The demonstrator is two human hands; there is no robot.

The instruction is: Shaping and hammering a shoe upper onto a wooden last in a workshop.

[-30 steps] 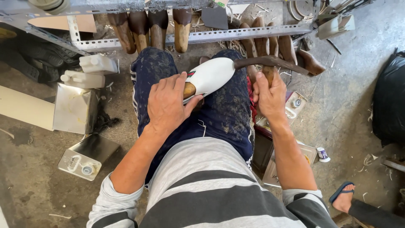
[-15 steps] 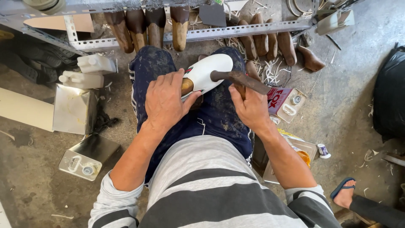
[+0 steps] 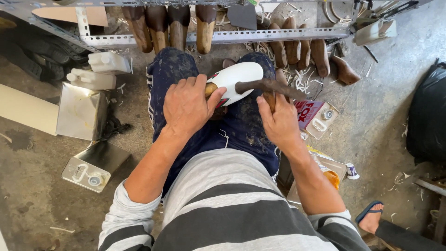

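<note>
A white shoe upper on a wooden last (image 3: 237, 79) rests on my lap, over blue stained trousers. My left hand (image 3: 188, 107) grips its near end and holds it steady. My right hand (image 3: 276, 121) is closed on the wooden handle of a dark hammer (image 3: 265, 86), whose head lies against the white upper's right side. Both forearms reach forward from grey-and-white striped sleeves.
A perforated metal rack (image 3: 260, 35) with several brown wooden lasts (image 3: 176, 25) runs across the top. Metal cans (image 3: 86, 109) and white plastic jugs (image 3: 100, 69) sit at left. A red tin (image 3: 316, 116) lies at right, by another person's sandalled foot (image 3: 371, 218) and a black bag (image 3: 427, 121).
My right hand has swung the hammer from the right side in toward the shoe; its head now meets the white upper. My left hand stays on the shoe.
</note>
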